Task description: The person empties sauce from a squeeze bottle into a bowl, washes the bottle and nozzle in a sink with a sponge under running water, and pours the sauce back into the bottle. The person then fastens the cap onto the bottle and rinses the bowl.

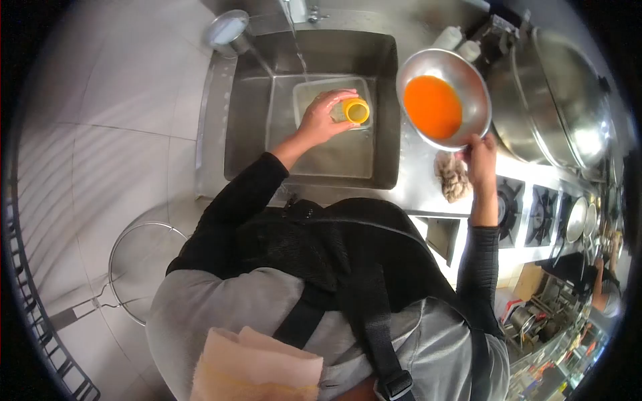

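Note:
My left hand (322, 120) is closed around a small container with a yellow rim (357, 111), held over the sink (251, 147). Its mouth faces up towards me, and my fingers hide most of its body. Below it, a pale rectangular tub (302, 90) sits in the basin. My right hand (480, 160) grips the near rim of a metal mixing bowl (476, 100), which is tilted and has orange liquid (432, 107) pooled inside. The bowl is over the counter at the sink's right edge. A crumpled cloth (453, 176) lies just below the bowl.
Water runs from the tap (295, 11) into the sink. A metal pot (228, 33) stands at the back left corner. White bottles (448, 38) and a large steel vessel (558, 97) are at the right, beyond which lie stove burners (540, 212). A strainer (112, 267) hangs at left.

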`<state>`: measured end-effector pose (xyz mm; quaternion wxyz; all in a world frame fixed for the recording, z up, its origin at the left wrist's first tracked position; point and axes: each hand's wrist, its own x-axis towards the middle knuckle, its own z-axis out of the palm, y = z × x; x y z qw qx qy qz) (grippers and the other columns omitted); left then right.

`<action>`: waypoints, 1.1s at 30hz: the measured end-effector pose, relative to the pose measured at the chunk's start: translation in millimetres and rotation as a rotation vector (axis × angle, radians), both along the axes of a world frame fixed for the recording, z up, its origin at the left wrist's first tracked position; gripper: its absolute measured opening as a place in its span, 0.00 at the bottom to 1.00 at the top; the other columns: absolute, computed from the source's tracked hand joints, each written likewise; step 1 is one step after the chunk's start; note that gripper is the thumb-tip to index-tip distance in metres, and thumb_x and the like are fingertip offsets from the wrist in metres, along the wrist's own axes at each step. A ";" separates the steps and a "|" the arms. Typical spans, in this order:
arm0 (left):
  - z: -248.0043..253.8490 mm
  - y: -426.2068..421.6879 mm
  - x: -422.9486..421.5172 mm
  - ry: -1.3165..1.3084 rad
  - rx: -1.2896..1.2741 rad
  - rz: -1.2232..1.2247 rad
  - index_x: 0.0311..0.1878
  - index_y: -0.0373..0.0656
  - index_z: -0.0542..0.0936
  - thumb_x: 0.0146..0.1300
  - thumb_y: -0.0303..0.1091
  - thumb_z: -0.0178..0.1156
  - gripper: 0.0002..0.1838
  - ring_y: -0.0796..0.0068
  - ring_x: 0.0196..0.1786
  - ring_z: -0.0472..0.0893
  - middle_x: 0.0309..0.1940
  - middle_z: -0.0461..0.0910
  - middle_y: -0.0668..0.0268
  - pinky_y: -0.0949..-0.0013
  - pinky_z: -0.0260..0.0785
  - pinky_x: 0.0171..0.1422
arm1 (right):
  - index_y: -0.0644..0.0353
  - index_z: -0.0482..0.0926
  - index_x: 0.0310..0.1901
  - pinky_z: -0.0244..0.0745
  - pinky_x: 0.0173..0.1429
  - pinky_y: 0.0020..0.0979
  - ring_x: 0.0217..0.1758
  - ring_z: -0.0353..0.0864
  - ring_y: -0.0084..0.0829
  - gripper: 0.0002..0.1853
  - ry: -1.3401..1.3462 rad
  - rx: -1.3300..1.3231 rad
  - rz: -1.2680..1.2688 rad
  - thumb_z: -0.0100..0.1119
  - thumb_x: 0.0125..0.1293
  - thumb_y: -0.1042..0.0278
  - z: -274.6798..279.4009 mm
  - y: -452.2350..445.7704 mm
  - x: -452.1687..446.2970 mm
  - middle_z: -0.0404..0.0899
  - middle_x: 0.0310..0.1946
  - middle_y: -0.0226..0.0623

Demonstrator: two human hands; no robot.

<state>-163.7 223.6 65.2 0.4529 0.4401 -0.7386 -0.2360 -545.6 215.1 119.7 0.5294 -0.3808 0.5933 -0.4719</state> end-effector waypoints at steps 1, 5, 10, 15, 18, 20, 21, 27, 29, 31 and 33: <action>5.1 -2.7 0.9 -0.042 -0.083 0.013 0.58 0.47 0.79 0.50 0.39 0.77 0.30 0.65 0.57 0.80 0.53 0.82 0.65 0.65 0.69 0.63 | 0.65 0.71 0.49 0.80 0.22 0.25 0.21 0.79 0.27 0.10 0.000 -0.021 -0.003 0.51 0.67 0.74 8.5 -9.7 1.3 0.80 0.33 0.39; 13.0 -3.6 2.7 0.034 0.060 0.092 0.58 0.46 0.79 0.50 0.43 0.77 0.32 0.66 0.53 0.82 0.50 0.83 0.65 0.65 0.72 0.58 | 0.65 0.70 0.46 0.80 0.25 0.24 0.21 0.77 0.25 0.09 0.104 -0.010 0.069 0.51 0.66 0.75 47.9 -31.9 14.8 0.78 0.31 0.37; 11.9 -6.1 -11.7 -0.064 0.334 0.152 0.57 0.44 0.80 0.47 0.52 0.77 0.35 0.66 0.43 0.83 0.44 0.85 0.64 0.65 0.76 0.48 | 0.65 0.70 0.44 0.80 0.25 0.25 0.22 0.77 0.24 0.08 0.122 -0.080 0.117 0.53 0.64 0.74 68.0 -47.6 34.5 0.77 0.32 0.38; 13.6 -15.2 -19.4 -0.046 0.261 0.149 0.56 0.45 0.80 0.46 0.51 0.78 0.35 0.66 0.42 0.83 0.44 0.86 0.63 0.64 0.76 0.48 | 0.65 0.70 0.43 0.81 0.24 0.25 0.23 0.78 0.24 0.08 0.169 -0.107 0.155 0.53 0.64 0.75 83.4 -59.1 42.1 0.76 0.31 0.37; 21.0 -15.7 -23.0 -0.052 0.257 0.162 0.55 0.45 0.81 0.45 0.51 0.78 0.34 0.65 0.41 0.83 0.44 0.86 0.63 0.63 0.76 0.48 | 0.66 0.70 0.44 0.81 0.24 0.25 0.23 0.78 0.24 0.08 0.228 -0.120 0.187 0.53 0.64 0.75 96.8 -60.2 48.2 0.76 0.31 0.37; 26.3 -15.5 -27.2 -0.036 0.243 0.174 0.54 0.44 0.82 0.44 0.51 0.78 0.34 0.65 0.41 0.83 0.45 0.86 0.62 0.63 0.76 0.48 | 0.67 0.71 0.45 0.81 0.25 0.25 0.23 0.78 0.25 0.09 0.246 -0.158 0.195 0.52 0.64 0.75 103.7 -61.0 52.1 0.77 0.32 0.37; 28.3 -14.8 -29.1 0.005 0.231 0.185 0.55 0.44 0.81 0.44 0.50 0.78 0.35 0.65 0.41 0.83 0.46 0.85 0.62 0.63 0.76 0.48 | 0.67 0.71 0.45 0.81 0.25 0.25 0.23 0.78 0.25 0.09 0.250 -0.161 0.199 0.52 0.64 0.75 107.0 -62.3 53.9 0.77 0.32 0.37; 36.9 -15.5 -30.5 0.001 0.216 0.192 0.59 0.43 0.78 0.45 0.47 0.79 0.38 0.67 0.42 0.82 0.47 0.84 0.63 0.65 0.75 0.49 | 0.67 0.71 0.45 0.82 0.26 0.25 0.25 0.78 0.24 0.10 0.296 -0.205 0.255 0.53 0.64 0.76 124.6 -64.8 65.6 0.76 0.33 0.37; 36.5 -16.3 -29.9 0.008 0.186 0.229 0.60 0.43 0.77 0.46 0.46 0.79 0.37 0.70 0.42 0.81 0.46 0.84 0.63 0.66 0.75 0.49 | 0.67 0.71 0.45 0.82 0.26 0.25 0.24 0.78 0.24 0.10 0.272 -0.212 0.249 0.54 0.63 0.76 125.7 -68.9 68.0 0.76 0.32 0.37; 33.7 -19.3 -29.2 0.004 0.169 0.239 0.59 0.43 0.78 0.46 0.44 0.79 0.36 0.70 0.41 0.81 0.45 0.84 0.64 0.66 0.75 0.49 | 0.67 0.71 0.45 0.82 0.26 0.25 0.24 0.78 0.24 0.10 0.286 -0.211 0.249 0.54 0.63 0.76 124.1 -74.8 66.7 0.76 0.31 0.37; 33.0 -20.1 -29.9 0.023 0.182 0.239 0.57 0.42 0.79 0.45 0.44 0.79 0.35 0.67 0.42 0.82 0.44 0.84 0.63 0.65 0.75 0.49 | 0.67 0.71 0.45 0.82 0.26 0.25 0.24 0.79 0.24 0.10 0.298 -0.209 0.248 0.53 0.63 0.76 126.2 -75.4 67.8 0.76 0.31 0.37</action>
